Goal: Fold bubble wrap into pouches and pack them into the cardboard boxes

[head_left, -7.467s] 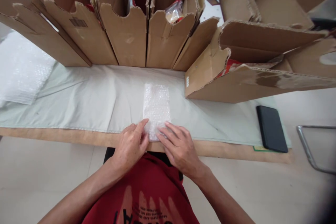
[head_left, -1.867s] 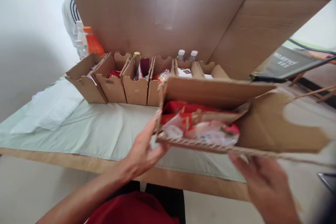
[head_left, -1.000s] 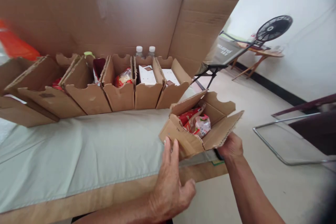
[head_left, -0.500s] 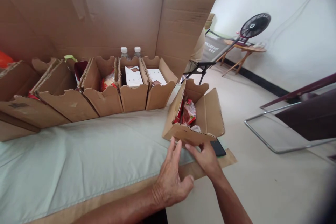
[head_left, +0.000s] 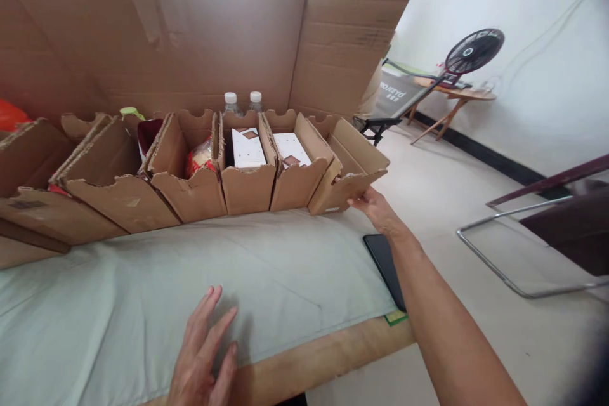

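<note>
At the right end of a row stands a cardboard box (head_left: 339, 189), its front facing me and its contents mostly hidden behind the front wall. My right hand (head_left: 375, 208) is at its lower right front corner, fingers bent against the cardboard. Over the pale green cloth (head_left: 285, 266) hovers my left hand (head_left: 204, 352), fingers spread and holding nothing. Left of that box, a neighbouring box (head_left: 297, 187) contains a white packet (head_left: 291, 147). Another box (head_left: 247, 191) has a similar white packet (head_left: 246, 151) in it.
More boxes continue leftward, one with a red snack bag (head_left: 202, 157). Two capped bottles (head_left: 231, 101) stand behind the row, before a tall cardboard screen (head_left: 214, 44). A black phone (head_left: 384, 266) lies near the table's right edge. Beyond are a folding chair (head_left: 397, 92) and a fan (head_left: 473, 51).
The rightmost box has moved away from me and left, up against the row, with my right hand following it. My left hand has left the box and shifted left, toward me.
</note>
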Demonstrator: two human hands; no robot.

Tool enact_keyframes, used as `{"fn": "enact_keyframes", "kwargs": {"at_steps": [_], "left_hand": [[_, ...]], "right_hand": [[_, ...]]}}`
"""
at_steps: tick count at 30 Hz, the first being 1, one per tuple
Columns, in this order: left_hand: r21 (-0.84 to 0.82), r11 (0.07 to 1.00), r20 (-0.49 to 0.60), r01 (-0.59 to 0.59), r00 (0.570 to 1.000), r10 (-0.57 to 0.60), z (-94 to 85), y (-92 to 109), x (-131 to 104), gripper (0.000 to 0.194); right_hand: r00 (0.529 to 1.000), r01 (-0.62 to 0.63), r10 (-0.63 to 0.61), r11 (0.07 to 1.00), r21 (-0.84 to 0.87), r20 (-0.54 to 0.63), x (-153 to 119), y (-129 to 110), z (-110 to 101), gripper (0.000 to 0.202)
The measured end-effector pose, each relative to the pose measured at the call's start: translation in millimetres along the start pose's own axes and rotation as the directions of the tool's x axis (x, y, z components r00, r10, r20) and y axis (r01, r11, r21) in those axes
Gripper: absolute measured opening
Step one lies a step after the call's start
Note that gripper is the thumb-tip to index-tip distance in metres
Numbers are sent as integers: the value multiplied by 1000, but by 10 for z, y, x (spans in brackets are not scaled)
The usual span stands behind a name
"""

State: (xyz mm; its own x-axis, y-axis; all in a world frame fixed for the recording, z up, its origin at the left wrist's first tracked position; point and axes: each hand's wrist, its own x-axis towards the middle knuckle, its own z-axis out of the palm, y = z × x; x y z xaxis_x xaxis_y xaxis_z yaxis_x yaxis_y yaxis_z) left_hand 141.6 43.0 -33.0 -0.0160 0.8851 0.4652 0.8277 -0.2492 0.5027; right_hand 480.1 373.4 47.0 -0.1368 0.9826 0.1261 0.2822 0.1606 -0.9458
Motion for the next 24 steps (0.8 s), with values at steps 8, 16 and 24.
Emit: {"fn": "enact_keyframes", "kwargs": {"at_steps": [8,16,24], "left_hand": [[38,999,-5,-28,1000,28,98,-66,-124,46],[8,1000,-12,-28,1000,28,97,-83,-108,45],[49,999,-105,-18,994,23,97,-57,-68,35]], "right_hand": [[960,-44,-26,969,-242,-280,-43,-103,159,34],[934,186,-305,859,-477,-185,-402,-954,863,48],[964,230,-262,745,-626,42,-288,-1213,1170,18]]}}
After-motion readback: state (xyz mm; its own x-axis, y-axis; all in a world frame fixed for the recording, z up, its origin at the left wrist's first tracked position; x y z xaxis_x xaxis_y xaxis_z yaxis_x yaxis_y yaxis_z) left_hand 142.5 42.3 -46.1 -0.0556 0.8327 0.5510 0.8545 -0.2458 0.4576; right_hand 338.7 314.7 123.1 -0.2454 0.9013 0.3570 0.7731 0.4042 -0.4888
